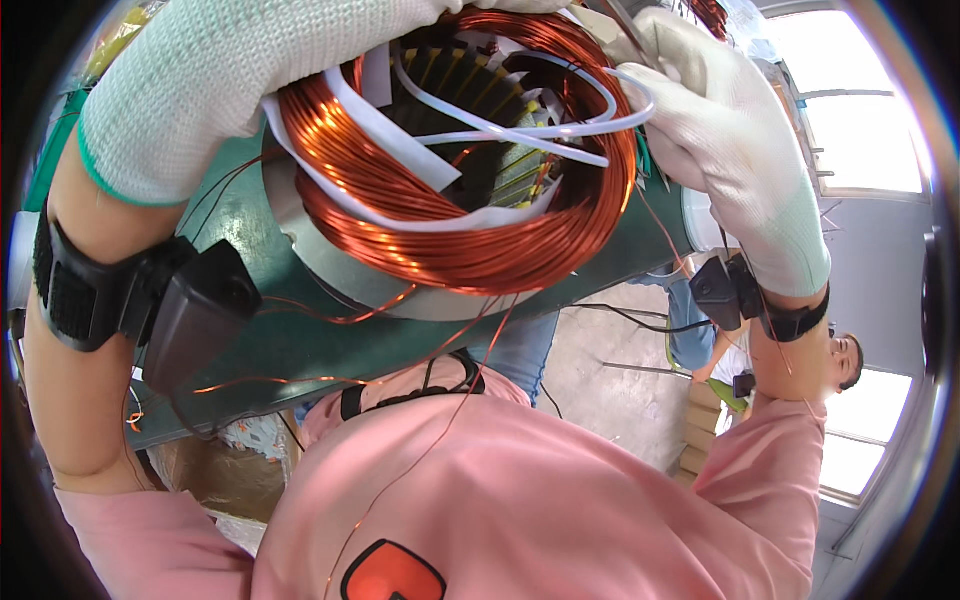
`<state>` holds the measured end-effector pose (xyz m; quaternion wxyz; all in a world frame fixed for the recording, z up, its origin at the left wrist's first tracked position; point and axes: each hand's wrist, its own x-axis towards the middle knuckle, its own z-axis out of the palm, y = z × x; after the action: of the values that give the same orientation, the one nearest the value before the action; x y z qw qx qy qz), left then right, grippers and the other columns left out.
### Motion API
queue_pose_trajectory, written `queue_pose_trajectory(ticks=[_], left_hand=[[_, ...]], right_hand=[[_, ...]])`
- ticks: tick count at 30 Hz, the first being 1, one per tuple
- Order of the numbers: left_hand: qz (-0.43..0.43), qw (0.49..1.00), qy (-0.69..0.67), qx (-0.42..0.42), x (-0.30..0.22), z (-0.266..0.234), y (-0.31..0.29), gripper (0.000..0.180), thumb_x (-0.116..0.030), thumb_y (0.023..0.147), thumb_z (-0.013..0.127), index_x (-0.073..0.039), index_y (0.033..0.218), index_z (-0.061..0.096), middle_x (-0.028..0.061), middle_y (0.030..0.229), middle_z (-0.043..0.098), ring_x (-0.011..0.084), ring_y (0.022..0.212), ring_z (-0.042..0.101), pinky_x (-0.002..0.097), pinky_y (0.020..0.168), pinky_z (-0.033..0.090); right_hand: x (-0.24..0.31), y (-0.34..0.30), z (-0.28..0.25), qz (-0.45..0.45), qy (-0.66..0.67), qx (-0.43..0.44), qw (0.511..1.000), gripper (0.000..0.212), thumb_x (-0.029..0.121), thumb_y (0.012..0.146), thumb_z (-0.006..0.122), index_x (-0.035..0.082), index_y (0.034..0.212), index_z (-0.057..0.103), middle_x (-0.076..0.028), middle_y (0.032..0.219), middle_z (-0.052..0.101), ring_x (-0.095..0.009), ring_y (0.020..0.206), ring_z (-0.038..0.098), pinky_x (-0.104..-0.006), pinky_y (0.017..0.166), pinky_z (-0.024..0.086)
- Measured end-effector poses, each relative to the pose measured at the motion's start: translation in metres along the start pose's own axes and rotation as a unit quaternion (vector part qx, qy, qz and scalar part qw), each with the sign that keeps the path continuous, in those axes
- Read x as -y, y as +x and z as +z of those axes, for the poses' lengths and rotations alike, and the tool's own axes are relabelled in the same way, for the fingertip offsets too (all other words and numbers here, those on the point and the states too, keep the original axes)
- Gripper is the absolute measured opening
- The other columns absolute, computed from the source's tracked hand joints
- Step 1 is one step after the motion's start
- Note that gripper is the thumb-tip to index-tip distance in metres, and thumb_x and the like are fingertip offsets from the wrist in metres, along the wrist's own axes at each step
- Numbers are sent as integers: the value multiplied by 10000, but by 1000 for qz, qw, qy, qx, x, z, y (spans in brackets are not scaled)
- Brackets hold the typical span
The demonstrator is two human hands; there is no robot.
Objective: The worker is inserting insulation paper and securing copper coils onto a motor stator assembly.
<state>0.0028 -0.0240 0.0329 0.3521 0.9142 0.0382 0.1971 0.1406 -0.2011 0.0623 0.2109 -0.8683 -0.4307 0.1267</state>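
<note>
Right hand (715,105) is pinching a slim dark tool (627,32); the left hand (330,38), partly cropped, is arching over copper windings (400,215), and I cannot tell its grip. A red emblem (400,568) is marking the pink shirt (560,480). Two black wrist devices (205,315) are being worn. One motor stator (325,265) is carrying the windings and white sleeving (590,127), sitting on the green table (280,360); one co-worker (847,362) is appearing near bright windows (850,130).

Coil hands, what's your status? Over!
Left hand at far edge, partly cropped. Right hand gripping slim tool. Copper windings on stator. White tubes crossing opening.
</note>
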Motion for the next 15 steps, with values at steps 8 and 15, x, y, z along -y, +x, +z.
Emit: queue_pose_trajectory(ticks=[8,15], left_hand=[[-182,969,-138,93,8,-7,31,244,-183,1000,679,36,1092,737,23,907,735,75,796,635,236,747,522],[-185,948,-240,100,5,-19,27,255,-179,988,713,22,1144,707,21,937,741,67,846,670,219,776,543]], right_hand=[[36,-2,0,83,25,53,995,136,121,983,574,-11,1008,598,14,710,545,-69,580,477,-252,542,395],[-9,-11,22,21,271,15,962,338,274,1021,618,-12,1200,592,50,831,573,14,543,400,-174,485,282]])
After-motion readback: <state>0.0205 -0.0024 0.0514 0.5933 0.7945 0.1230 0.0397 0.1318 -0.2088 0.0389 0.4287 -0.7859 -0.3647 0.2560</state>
